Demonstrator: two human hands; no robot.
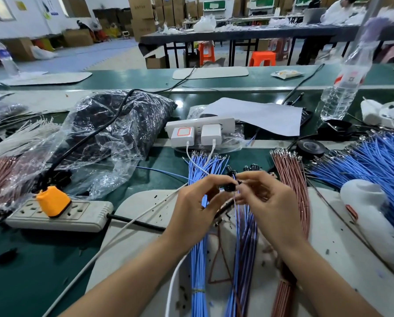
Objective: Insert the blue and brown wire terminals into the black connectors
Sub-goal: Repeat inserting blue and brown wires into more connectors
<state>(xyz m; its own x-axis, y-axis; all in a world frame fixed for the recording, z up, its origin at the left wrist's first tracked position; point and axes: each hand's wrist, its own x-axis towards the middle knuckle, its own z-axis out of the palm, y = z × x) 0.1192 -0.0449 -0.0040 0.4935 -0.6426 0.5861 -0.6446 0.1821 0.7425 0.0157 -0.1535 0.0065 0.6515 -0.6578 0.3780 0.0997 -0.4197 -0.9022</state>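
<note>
My left hand (195, 203) pinches a small black connector (230, 186) between thumb and fingers. Close against it, my right hand (263, 197) pinches a thin blue wire (236, 207) right at the connector. A bundle of blue wires (197, 259) runs down under my left hand. A mixed blue and brown bundle (244, 252) lies between my wrists. Brown wires (292, 179) with metal terminals fan out to the right. More black connectors (252, 167) lie just beyond my fingers.
A grey power strip (61, 216) with an orange plug (53, 201) sits left. A white strip with chargers (198, 131), a plastic bag (104, 133), a water bottle (345, 88), black tape (310, 147), a big blue wire pile (374, 165) and a white object (372, 216) surround the work mat (136, 216).
</note>
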